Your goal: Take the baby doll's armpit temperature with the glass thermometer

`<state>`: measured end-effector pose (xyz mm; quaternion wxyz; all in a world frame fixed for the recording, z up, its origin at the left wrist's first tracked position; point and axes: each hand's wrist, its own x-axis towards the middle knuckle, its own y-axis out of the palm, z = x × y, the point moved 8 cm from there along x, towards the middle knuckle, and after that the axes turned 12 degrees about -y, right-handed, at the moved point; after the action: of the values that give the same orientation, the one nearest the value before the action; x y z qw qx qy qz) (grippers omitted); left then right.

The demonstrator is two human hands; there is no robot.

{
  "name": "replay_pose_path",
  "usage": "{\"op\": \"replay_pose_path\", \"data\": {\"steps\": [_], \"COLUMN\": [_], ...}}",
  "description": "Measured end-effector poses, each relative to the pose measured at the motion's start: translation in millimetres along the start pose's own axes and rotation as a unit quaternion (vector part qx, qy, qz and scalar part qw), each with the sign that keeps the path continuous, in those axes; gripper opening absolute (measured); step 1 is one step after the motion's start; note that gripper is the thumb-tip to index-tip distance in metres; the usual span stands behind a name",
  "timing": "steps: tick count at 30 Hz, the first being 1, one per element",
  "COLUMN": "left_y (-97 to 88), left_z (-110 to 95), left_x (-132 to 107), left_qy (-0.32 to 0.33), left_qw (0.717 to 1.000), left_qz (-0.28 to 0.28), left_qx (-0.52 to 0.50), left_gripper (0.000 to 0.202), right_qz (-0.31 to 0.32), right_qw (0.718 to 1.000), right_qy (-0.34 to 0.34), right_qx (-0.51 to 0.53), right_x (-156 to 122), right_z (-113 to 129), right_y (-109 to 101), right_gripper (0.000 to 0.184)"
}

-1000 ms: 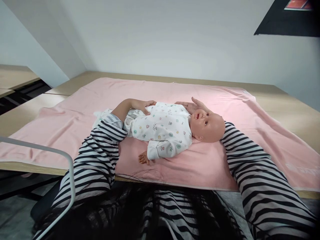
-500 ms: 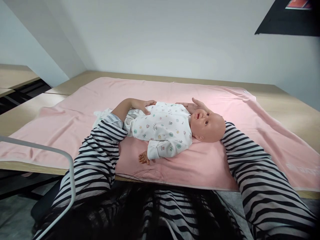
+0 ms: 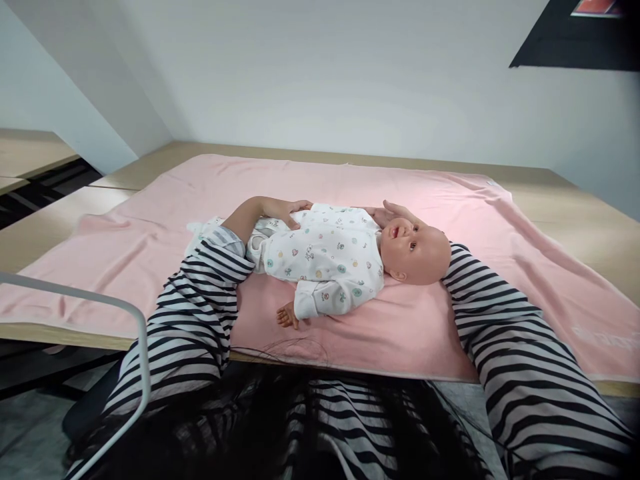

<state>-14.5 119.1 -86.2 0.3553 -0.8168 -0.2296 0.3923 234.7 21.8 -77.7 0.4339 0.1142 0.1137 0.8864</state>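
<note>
A baby doll (image 3: 325, 250) in a white printed gown lies on its back, with its bald head to the right. My left hand (image 3: 285, 211) reaches over the legs and curls round the doll's far side near the hip, thumb on the gown. The doll's far hand is mostly covered there. Behind the neck and far shoulder is my right hand (image 3: 389, 213), thumb raised and fingers stretched left, partly hidden by the gown. My right forearm passes under or close behind the head; which one I cannot tell. The doll's near hand (image 3: 287, 315) rests palm up on the pink blanket (image 3: 425, 333).
The blanket covers most of a wooden table (image 3: 575, 213) set against a white wall (image 3: 340, 80). A grey metal rail (image 3: 143, 347) curves along the left foreground. Another wooden table (image 3: 30, 150) stands at the far left. Dark hair hangs before my striped top.
My right hand has moved slightly down and in behind the doll's shoulder, its fingers now more hidden. My left hand and the doll have hardly moved.
</note>
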Motion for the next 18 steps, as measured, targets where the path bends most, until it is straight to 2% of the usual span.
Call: {"op": "replay_pose_path", "data": {"steps": [5,10,14,18], "left_y": [1.0,-0.3,-0.7,-0.6], "left_z": [-1.1,-3.0,-6.5,-7.4], "left_x": [-1.1,-1.5,-1.8,-2.3], "left_qy": [-0.002,0.020,0.039,0.038], "left_qw": [1.000,1.000,0.999,0.999], "left_qz": [0.005,-0.005,-0.009,-0.007], "left_qx": [-0.001,-0.001,-0.004,-0.004], "left_gripper": [0.128,0.127,0.126,0.126], "right_qz": [0.023,0.005,0.009,0.013], "right_qw": [0.998,0.999,0.999,0.999], "right_qy": [0.001,0.006,-0.001,0.008], "right_qx": [0.058,0.050,0.049,0.052], "right_x": [3.6,-0.5,0.3,-0.7], "right_z": [0.1,0.2,-0.8,-2.5], "right_y": [2.4,1.8,-1.2,-0.7], "right_gripper": [0.054,0.045,0.051,0.048]}}
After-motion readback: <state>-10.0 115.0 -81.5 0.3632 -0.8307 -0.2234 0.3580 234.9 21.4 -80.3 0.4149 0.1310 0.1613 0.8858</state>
